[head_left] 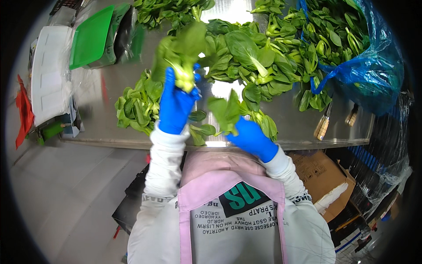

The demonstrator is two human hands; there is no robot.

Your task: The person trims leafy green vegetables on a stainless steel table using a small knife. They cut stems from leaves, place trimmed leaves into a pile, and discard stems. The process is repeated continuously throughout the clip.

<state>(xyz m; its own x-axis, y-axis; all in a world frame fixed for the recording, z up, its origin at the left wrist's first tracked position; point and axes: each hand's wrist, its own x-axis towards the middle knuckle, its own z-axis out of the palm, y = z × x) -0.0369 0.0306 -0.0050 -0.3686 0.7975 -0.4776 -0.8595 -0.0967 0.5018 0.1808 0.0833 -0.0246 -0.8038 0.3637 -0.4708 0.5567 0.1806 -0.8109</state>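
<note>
In a blue glove, my left hand (175, 103) grips a bok choy head (184, 75) upright, its pale base in the palm and its leaves slightly blurred. My right hand (252, 138), also gloved in blue, is lower and to the right, holding a small piece of loose leaf (223, 112). Beneath them on the steel table (290, 132) are loose greens, with a pile (136, 108) to the left and a larger heap (250, 57) beyond my right hand.
An open blue plastic bag (378, 83) of greens lies at the right, with two wooden-handled knives (321, 129) near it. Green trays (90, 35) and a white box (49, 72) stand at the left, beside a red cloth (22, 110). A cardboard box (329, 180) sits below the table edge.
</note>
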